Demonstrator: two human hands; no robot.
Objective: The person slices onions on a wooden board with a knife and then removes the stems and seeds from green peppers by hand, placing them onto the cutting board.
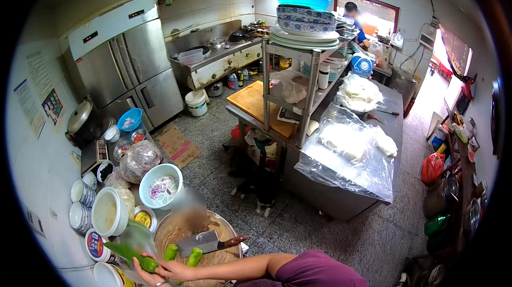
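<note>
At the lower left, my left hand (145, 274) is closed around a green pepper (149, 264), held beside a clear plastic bag. My right hand (174, 270) touches the same pepper from the right, its fingers against the pepper's end. Another green pepper (171, 252) and a further one (195, 256) lie on the round wooden chopping board (230, 256). Between and behind them a cleaver (198, 243) rests flat, its wooden handle pointing right. Beyond the board stands a light-blue colander (177, 173) with cut purple onion (162, 187). A blurred patch covers the board's back edge.
White tubs (105, 274) and stacked bowls (79, 216) crowd the left side. A dark animal with white paws (264, 189) stands on the floor. A steel table (390, 127) holds plastic-covered dough (348, 141). One other person (360, 33) is at the far window.
</note>
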